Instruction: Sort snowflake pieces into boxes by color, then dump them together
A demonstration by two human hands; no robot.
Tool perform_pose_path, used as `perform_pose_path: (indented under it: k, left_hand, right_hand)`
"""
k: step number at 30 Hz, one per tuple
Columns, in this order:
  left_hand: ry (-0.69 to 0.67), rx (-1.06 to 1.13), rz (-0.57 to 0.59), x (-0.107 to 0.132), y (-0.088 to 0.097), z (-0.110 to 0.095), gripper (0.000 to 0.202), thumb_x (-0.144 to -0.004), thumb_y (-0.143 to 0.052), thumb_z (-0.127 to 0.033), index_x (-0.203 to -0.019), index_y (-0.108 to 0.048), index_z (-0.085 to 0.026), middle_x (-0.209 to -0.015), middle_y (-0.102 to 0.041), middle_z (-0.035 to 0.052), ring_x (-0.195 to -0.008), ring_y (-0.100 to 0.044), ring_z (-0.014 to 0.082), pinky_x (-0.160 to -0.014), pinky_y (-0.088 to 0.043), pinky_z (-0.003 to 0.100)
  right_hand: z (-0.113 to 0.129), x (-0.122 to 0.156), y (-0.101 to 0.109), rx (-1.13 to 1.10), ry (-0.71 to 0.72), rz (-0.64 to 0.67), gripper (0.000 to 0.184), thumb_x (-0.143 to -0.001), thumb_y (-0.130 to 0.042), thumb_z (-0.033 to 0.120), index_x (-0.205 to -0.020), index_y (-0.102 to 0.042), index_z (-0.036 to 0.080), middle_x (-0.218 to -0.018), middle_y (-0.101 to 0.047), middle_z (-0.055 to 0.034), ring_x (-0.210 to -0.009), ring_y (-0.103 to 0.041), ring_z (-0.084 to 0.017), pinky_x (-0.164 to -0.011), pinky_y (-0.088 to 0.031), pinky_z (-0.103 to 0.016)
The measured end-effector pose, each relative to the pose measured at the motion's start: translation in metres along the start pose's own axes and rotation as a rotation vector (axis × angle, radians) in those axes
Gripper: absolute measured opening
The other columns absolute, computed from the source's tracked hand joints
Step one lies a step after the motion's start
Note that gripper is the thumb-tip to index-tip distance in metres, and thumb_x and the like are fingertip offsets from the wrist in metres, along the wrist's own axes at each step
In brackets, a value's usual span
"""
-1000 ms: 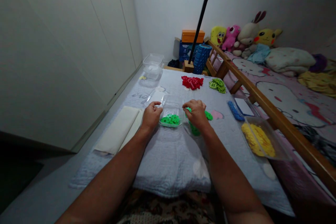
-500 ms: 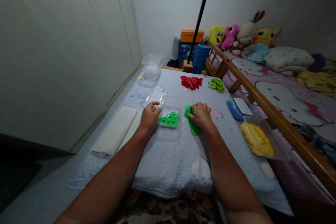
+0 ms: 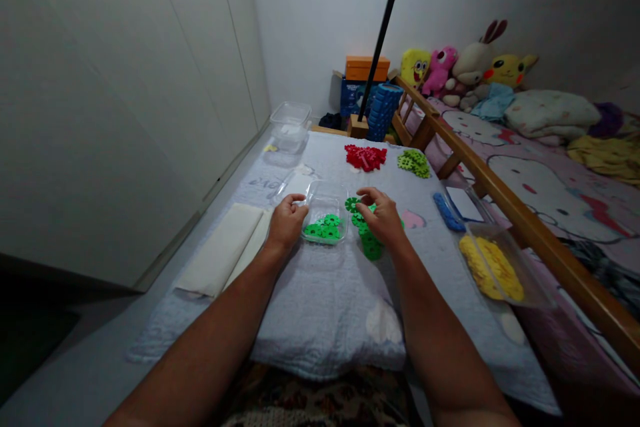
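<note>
So at the left edge of my worktop (image 3: pixel 320 303), which has a pale blue cloth over it, there's a folded cream cloth (image 3: pixel 220 250), and some stacked clear tubs (image 3: pixel 291 127) sit at the far left corner with a little yellow bit (image 3: pixel 271 148) beside them. My left hand (image 3: pixel 287 221) is up against the left side of a clear plastic container (image 3: pixel 326 201); the fingers are bent in at the rim, though honestly I can't tell if they're pinching the wall or just resting on it. That container is roughly mid-worktop, with a layer of green snowflake discs (image 3: pixel 324 228) in its near end. Just right of it, one green disc (image 3: pixel 352 205) is at the fingertips of my right hand (image 3: pixel 379 213). Thumb and index are curved with a gap showing, and I can't tell whether they've got that disc or it's only behind them. Under the same hand is a loose green pile (image 3: pixel 371 245). Farther back is a red pile (image 3: pixel 366 158), then a lime green pile (image 3: pixel 414 163) right of that. Over on the right are blue pieces (image 3: pixel 448 211) beside a white card (image 3: pixel 464 204), a tub of yellow pieces (image 3: pixel 493 268) nearer me, and finally the wooden bed rail (image 3: pixel 480 173).
</note>
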State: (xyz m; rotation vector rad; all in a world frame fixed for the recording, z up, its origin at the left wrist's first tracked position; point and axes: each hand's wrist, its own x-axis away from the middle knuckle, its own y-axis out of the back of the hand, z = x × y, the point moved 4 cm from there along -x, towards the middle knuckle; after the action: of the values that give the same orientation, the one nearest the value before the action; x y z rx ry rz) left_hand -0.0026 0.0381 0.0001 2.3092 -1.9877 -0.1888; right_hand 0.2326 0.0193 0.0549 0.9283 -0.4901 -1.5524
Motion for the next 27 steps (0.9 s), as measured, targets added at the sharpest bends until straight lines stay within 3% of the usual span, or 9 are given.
perform_pose_path:
  k: [6, 18, 23, 27]
  left_hand:
    - [-0.003, -0.009, -0.004, 0.0, 0.001, 0.0, 0.039, -0.072, -0.065, -0.038, -0.104, -0.067, -0.017, -0.056, -0.04, -0.0079, -0.052, -0.038, 0.0125, -0.052, -0.027, 0.025]
    - [-0.013, -0.003, 0.008, -0.002, -0.001, 0.004, 0.039, -0.073, -0.064, -0.039, -0.105, -0.066, -0.017, -0.056, -0.041, -0.008, -0.052, -0.039, 0.0125, -0.053, -0.028, 0.025]
    - [-0.005, -0.003, 0.002, -0.002, -0.001, 0.004, 0.039, -0.072, -0.065, -0.039, -0.105, -0.066, -0.017, -0.056, -0.04, -0.0084, -0.051, -0.039, 0.0123, -0.052, -0.027, 0.025]
    - [-0.004, 0.006, 0.0, -0.001, -0.001, 0.003, 0.039, -0.072, -0.065, -0.038, -0.105, -0.066, -0.017, -0.056, -0.039, -0.0086, -0.051, -0.037, 0.0122, -0.052, -0.026, 0.025]
  right_hand:
    - [0.034, 0.012, -0.018, 0.038, 0.13, 0.104, 0.011, -0.092, -0.062, 0.02, -0.096, -0.071, 0.025, -0.099, -0.074, -0.0035, -0.106, -0.058, -0.024, -0.109, -0.028, -0.044]
    - [0.038, 0.016, -0.036, 0.217, 0.195, 0.176, 0.018, -0.096, -0.059, 0.019, -0.097, -0.075, 0.027, -0.105, -0.076, -0.0058, -0.113, -0.052, -0.028, -0.112, -0.019, -0.052]
    - [0.031, 0.011, -0.025, 0.214, 0.18, 0.124, 0.016, -0.095, -0.061, 0.023, -0.097, -0.076, 0.026, -0.116, -0.071, -0.0066, -0.115, -0.049, -0.027, -0.108, -0.025, -0.046]
    - [0.003, 0.001, -0.001, 0.23, 0.027, -0.008, 0.021, -0.095, -0.057, 0.023, -0.1, -0.077, 0.023, -0.118, -0.07, -0.0094, -0.116, -0.05, -0.028, -0.102, -0.032, -0.043]
